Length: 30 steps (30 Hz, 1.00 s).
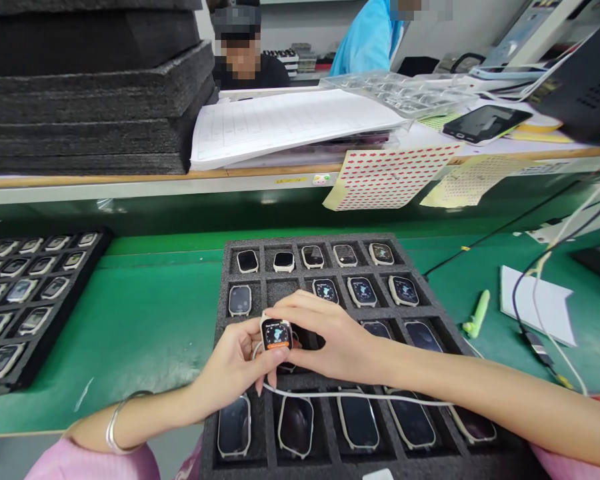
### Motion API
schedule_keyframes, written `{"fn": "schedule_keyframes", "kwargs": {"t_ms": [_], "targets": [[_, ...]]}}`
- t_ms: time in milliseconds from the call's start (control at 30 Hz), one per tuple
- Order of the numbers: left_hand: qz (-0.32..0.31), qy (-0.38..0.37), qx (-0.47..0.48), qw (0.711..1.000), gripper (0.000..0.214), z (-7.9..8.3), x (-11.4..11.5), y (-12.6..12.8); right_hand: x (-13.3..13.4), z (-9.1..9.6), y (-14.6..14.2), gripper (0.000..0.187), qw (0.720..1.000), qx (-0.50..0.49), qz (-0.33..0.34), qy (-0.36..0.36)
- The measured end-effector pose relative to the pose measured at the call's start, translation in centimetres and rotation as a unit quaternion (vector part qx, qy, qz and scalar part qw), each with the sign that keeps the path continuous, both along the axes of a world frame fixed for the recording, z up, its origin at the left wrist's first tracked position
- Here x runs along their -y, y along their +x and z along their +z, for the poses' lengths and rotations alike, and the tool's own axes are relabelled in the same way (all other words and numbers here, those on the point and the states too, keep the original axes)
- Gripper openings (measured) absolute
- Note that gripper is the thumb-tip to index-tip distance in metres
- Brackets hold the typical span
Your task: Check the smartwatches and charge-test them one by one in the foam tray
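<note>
A strapless smartwatch [277, 333] with a lit screen and an orange band near its bottom is held above a black foam tray [211, 427]. My left hand [233, 360] grips it from the left, its thumb at the lower edge of the screen. My right hand [333, 327] is closed on its right side, fingers at the top edge and thumb low. A white cable [350, 395] runs from beneath the watch to the right; its end is hidden behind my fingers. Similar watches sit in the tray's compartments, several lit, others dark.
Another foam tray of watches [35, 320] lies at left. On the right are a green pen-like tool [477, 313], white paper [535, 300] and a USB cable plug [537, 347]. A shelf behind carries stacked foam [80, 100], papers [290, 123] and a phone-like device [487, 123]. Two people are beyond.
</note>
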<state>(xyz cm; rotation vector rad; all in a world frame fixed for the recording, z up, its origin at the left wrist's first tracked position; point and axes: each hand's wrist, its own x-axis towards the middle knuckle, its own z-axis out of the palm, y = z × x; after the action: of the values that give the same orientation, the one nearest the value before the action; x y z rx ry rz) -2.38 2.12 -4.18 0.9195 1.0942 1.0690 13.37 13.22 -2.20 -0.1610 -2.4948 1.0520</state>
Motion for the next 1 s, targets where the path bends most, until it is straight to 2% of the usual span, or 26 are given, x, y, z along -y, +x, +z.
{"fn": "schedule_keyframes", "kwargs": {"t_ms": [100,200,300,367,467,533,600,700,800,900,1000], "targets": [[-0.008,0.0,-0.013,1.0,0.03,-0.3,0.1,0.2,-0.5,0.7,-0.2,0.03,1.0,0.024,0.0,-0.016],[-0.003,0.016,0.021,1.0,0.035,-0.4,0.1,0.4,-1.6,1.6,-0.6,0.039,0.998,0.025,0.01,-0.062],[-0.004,0.003,0.053,0.999,0.028,-0.1,0.7,0.1,-3.3,1.4,-0.9,0.038,0.997,0.029,-0.027,-0.067],[0.0,-0.005,0.049,0.999,0.024,0.1,1.6,-0.4,-4.2,0.7,-0.8,0.038,0.997,0.052,-0.057,-0.032],[0.003,-0.006,0.027,1.0,0.022,0.2,3.5,-1.2,-4.8,-0.1,-0.7,0.044,0.987,0.105,-0.063,0.105],[0.008,-0.014,0.015,1.0,0.023,0.2,4.6,-1.4,-4.5,0.1,-1.1,0.041,0.969,0.129,-0.059,0.203],[0.024,-0.017,0.011,1.0,0.025,0.1,5.3,-1.1,-3.9,0.8,-2.3,0.03,0.958,0.136,-0.041,0.25],[0.038,-0.006,0.026,0.999,0.026,-0.1,5.5,-0.1,-3.1,1.8,-5.4,0.022,0.947,0.181,0.001,0.266],[0.035,0.006,0.075,0.997,0.033,-0.3,4.9,0.8,-3.0,2.1,-8.6,0.02,0.93,0.251,0.027,0.268],[0.079,0.028,0.074,0.994,0.037,-0.4,4.1,1.0,-3.4,1.7,-10.6,0.019,0.93,0.248,0.042,0.267],[0.127,0.04,0.077,0.988,0.037,-0.4,3.7,0.7,-4.2,1.1,-11.2,0.022,0.941,0.226,0.032,0.252]]}}
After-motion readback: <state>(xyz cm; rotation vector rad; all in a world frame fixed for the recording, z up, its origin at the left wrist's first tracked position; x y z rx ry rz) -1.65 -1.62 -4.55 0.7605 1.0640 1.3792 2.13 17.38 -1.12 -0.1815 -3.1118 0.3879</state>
